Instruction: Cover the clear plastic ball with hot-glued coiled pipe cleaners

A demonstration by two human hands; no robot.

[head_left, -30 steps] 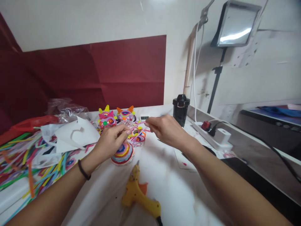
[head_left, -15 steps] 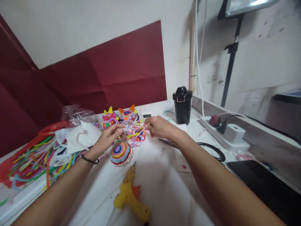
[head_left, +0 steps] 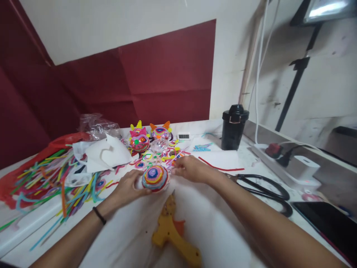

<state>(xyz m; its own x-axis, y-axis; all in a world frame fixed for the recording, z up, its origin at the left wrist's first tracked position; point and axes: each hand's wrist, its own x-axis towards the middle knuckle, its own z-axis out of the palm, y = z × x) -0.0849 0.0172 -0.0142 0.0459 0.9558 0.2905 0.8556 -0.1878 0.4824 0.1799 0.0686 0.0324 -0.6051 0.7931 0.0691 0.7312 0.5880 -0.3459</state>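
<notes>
A round ball wound in colored stripes (head_left: 155, 178) rests on the white table. My left hand (head_left: 128, 188) is around its left side, with thumb and fingers touching it. My right hand (head_left: 191, 168) is at the ball's right side, its fingertips pinched together. What they hold, if anything, is too small and blurred to tell. Right behind lies a pile of small colored pipe-cleaner pieces (head_left: 150, 159). A yellow hot glue gun (head_left: 170, 230) lies in front of the ball, its nozzle pointing toward it.
Colored pipe cleaners (head_left: 52, 178) and white paper (head_left: 107, 152) lie at left. Decorated cat-like heads (head_left: 139, 141) stand behind. On the right are a black lidded cup (head_left: 234, 128), black-handled scissors (head_left: 262, 186), a red pipe cleaner (head_left: 220, 166), a power strip (head_left: 259, 152) and a phone (head_left: 326, 223).
My left hand has come down from above the pile onto the striped ball. My right hand has moved down from the pile to the ball's right side. The view has shifted slightly.
</notes>
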